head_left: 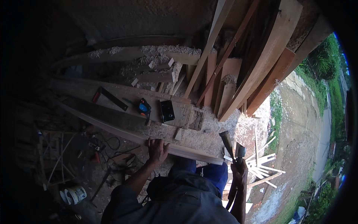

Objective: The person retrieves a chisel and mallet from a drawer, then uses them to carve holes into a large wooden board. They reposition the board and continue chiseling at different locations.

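Note:
My left hand rests flat on a long pale wooden plank that lies across the workbench, its end just right of my knees. My right hand hangs lower at the right and grips the wooden handle of a hammer, whose dark metal head points up. A chisel-like tool with a dark blade stands right beside the hammer head. I cannot tell whether the same hand holds it.
On the bench lie a black phone, a blue and black tool, a black square with a red end and heaps of wood shavings. Boards lean at the right. Thin offcuts litter the ground.

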`<state>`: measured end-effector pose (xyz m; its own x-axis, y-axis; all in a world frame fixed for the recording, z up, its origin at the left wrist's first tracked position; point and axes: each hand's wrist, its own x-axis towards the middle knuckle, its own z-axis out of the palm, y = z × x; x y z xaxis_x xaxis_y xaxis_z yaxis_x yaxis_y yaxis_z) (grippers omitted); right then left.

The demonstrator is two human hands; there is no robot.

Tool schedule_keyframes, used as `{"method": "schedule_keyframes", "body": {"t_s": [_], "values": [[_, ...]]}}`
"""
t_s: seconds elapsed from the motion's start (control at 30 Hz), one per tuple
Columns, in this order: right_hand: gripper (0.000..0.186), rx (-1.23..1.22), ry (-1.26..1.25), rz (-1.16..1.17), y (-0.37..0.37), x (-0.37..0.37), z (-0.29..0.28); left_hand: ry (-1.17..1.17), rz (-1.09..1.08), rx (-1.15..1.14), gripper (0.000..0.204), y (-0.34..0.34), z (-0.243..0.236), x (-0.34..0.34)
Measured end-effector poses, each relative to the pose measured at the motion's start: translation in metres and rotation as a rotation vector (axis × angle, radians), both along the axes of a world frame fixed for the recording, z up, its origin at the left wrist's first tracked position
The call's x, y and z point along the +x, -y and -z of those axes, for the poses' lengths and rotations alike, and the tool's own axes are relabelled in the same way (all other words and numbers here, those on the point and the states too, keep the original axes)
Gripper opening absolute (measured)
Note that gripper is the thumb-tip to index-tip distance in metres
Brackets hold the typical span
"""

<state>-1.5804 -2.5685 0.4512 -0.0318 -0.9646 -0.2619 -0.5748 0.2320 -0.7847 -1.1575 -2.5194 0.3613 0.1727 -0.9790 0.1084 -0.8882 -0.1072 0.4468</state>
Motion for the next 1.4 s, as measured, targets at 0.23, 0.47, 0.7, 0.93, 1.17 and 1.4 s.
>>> {"method": "schedule_keyframes", "body": {"t_s": [0.23,0.47,0.7,0.93,1.17,1.4], "values": [[0.024,0.101,0.148,-0.444,0.108,0.001,0.01,0.152,-0.51,-0.192,0.042,-0.011,0.019,-0.057],[0.014,-0.037,0.255,-0.907,0.18,-0.021,0.045,-0.347,-1.384,-0.21,0.129,0.002,0.061,-0.169],[0.017,0.114,0.224,-0.915,0.212,-0.067,0.024,-1.065,-1.529,-0.1,0.118,0.063,0.019,-0.276],[0.02,0.385,0.177,-0.829,0.233,-0.106,0.059,-0.7,-1.632,-0.038,0.07,0.018,0.061,-0.275],[0.02,0.256,0.168,-0.943,0.277,-0.137,0.094,-0.792,-1.538,-0.121,0.056,-0.1,0.039,-0.253],[0.019,0.173,0.241,-1.005,0.288,-0.088,0.039,-0.616,-1.564,-0.14,0.055,-0.199,0.031,-0.262]]}}
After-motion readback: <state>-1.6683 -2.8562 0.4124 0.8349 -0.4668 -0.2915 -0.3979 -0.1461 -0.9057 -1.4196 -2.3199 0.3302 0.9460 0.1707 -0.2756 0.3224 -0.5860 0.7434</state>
